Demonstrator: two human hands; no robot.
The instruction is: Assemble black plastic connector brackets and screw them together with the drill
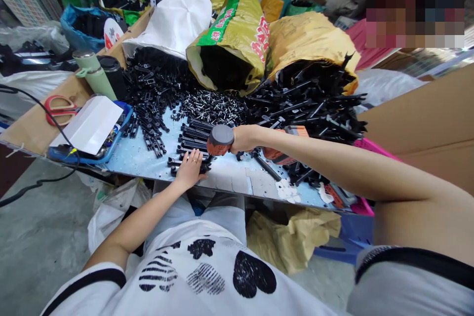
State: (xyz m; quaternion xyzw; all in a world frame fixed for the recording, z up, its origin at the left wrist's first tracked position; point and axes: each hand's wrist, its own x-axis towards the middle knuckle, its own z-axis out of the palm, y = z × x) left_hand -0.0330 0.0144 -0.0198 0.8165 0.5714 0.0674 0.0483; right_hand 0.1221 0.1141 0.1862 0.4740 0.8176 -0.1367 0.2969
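My right hand (245, 138) is closed round an orange power tool with a grey round back end (220, 139), held over a row of long black plastic parts (192, 137) laid side by side on the pale blue table (140, 155). My left hand (191, 168) rests on the nearest black parts at the table's front edge, fingers pressed down on them. Heaps of black plastic pieces (314, 101) lie behind and to the right.
Open sacks, white (177, 12), green-yellow (237, 34) and yellow (314, 34), stand at the back. A green flask (95, 74), a black cup (113, 75), red scissors (59, 107) and a blue tray with a white box (91, 126) sit left. Cardboard (425, 118) stands right.
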